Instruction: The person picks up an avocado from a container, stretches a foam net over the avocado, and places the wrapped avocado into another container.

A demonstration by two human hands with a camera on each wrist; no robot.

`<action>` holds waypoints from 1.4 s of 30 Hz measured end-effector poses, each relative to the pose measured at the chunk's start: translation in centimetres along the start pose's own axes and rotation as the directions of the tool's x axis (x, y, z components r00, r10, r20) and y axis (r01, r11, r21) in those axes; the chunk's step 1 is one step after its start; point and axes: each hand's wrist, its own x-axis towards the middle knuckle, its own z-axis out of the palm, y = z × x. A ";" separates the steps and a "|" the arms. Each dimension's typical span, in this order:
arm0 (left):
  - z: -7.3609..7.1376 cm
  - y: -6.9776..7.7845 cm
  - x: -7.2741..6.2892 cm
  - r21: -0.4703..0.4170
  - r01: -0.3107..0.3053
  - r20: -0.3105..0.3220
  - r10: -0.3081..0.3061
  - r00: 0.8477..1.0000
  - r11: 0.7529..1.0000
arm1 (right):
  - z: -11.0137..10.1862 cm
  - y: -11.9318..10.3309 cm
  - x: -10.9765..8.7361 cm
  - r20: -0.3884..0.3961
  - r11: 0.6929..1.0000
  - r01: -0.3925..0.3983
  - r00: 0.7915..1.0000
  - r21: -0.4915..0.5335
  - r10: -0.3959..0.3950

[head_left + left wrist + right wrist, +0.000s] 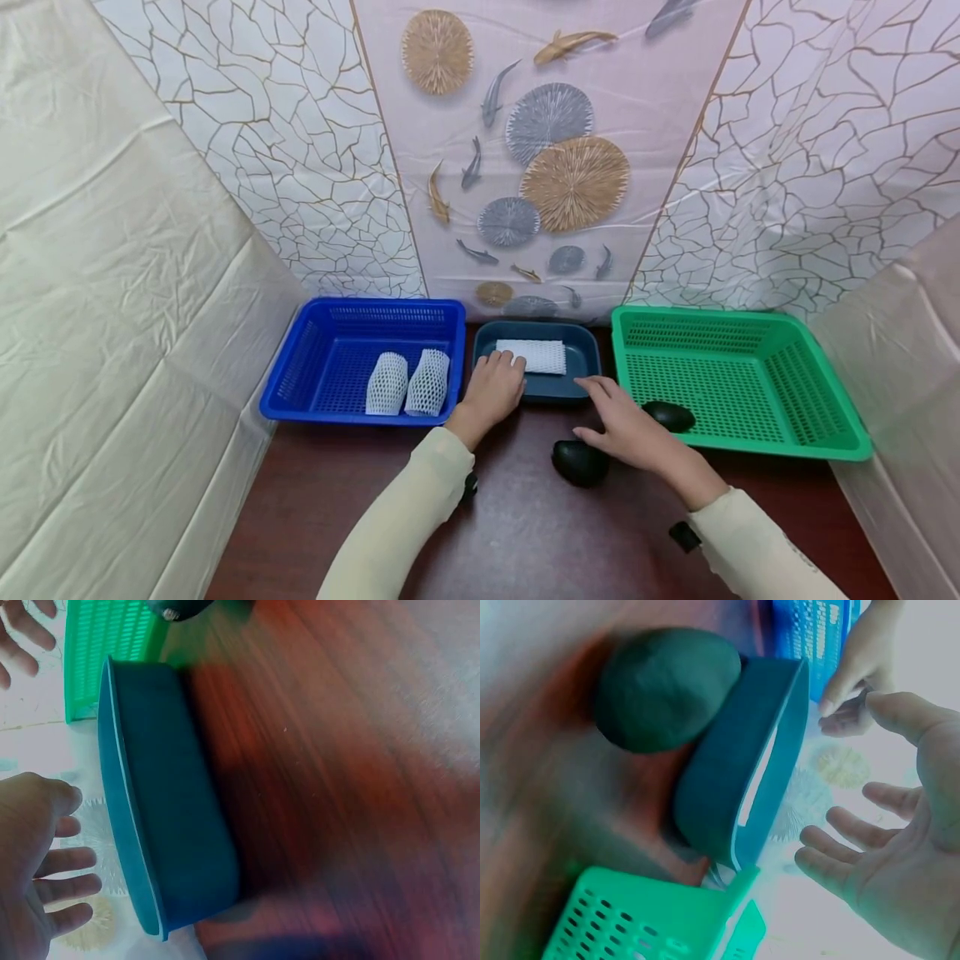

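A white foam net sleeve [546,357] lies flat in the small dark teal tray [551,387]. Above the tray's left end is my left hand [495,385], fingers bent loosely near the sleeve; the left wrist view shows nothing in its grasp. My right hand [626,421] hovers between the tray and the green basket, fingers spread and holding nothing. Beneath its thumb, a dark avocado [581,463] rests on the table; it looms large in the right wrist view [667,690]. Another avocado [669,416], partly hidden by the right hand, lies in the green basket [825,446].
On the left stands a blue basket [322,414] with two puffed-out white net sleeves [387,383] inside; what fills them is hidden. All containers stand on a dark reddish-brown table [517,533], against a patterned cloth backdrop [450,275].
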 end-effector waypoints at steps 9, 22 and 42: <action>0.2 -0.7 2.2 -0.020 0.011 0.107 -0.009 0.994 1.000 | -2.0 1.0 2.8 0.003 0.999 0.016 1.000 -0.031 -0.016; 1.0 -0.1 4.6 0.006 0.032 0.271 -0.032 0.962 0.999 | -2.4 1.9 7.4 0.068 0.986 0.042 0.997 -0.162 -0.031; 2.5 0.0 5.6 -0.006 0.036 0.366 -0.032 0.930 0.999 | -1.3 2.3 11.4 0.176 0.983 -0.109 0.975 -0.151 0.135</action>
